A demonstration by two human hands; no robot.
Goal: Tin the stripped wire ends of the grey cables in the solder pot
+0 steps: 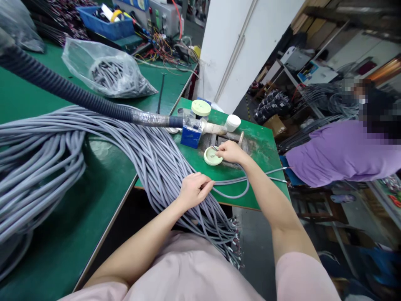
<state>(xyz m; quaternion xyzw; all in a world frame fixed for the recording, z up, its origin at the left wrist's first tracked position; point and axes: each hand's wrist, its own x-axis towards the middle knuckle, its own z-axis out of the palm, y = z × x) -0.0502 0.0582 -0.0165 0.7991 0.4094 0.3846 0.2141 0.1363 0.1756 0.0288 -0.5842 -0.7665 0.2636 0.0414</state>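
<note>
My left hand (194, 190) closes around a grey cable (230, 182) at the edge of a large bundle of grey cables (134, 154). That cable loops across the green workbench (260, 150). My right hand (230, 152) pinches thin metal wire ends (213, 154) just above a pale round lid (213, 156). Behind that lid is a metal-lined recess (233, 140) in the bench. The wire ends are small, and my fingers partly hide them.
A black corrugated hose (62, 88) ends above a blue box (190, 137). Nearby stand a white jar (232, 123) and a cream lid (201, 108). A bag of cables (108, 71) lies on the left bench (53, 251). A co-worker in a purple shirt (341, 153) is at right.
</note>
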